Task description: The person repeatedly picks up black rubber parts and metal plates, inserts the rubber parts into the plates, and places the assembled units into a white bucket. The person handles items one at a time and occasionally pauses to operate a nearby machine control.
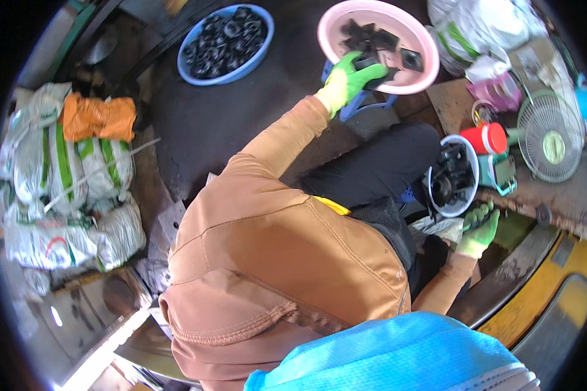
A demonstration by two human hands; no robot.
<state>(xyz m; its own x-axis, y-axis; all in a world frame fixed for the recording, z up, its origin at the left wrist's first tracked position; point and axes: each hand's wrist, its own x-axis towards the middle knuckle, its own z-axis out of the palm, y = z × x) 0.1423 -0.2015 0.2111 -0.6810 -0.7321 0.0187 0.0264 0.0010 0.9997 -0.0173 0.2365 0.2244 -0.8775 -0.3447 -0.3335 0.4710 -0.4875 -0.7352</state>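
My left hand (350, 79), in a green and pale yellow glove, reaches over a pink basin (426, 72). Its fingers are closed on a black molded part (375, 83) near the basin's front rim. Other black parts (379, 39), some of them squarish, lie in the basin. To the right, my right hand (479, 231), gloved alike, is low beside a white bucket (474, 163). Its fingers look spread, and I see nothing held in them. Black parts (451, 176), some rounded, fill that bucket.
A blue basin (272, 32) full of black parts stands on the dark floor. Sacks (65, 169) and an orange bag (98, 117) are stacked at left. At right are a red jug (485, 139), a fan (552, 137) and a yellow machine edge (534, 290). A blue stool (358, 104) supports the pink basin.
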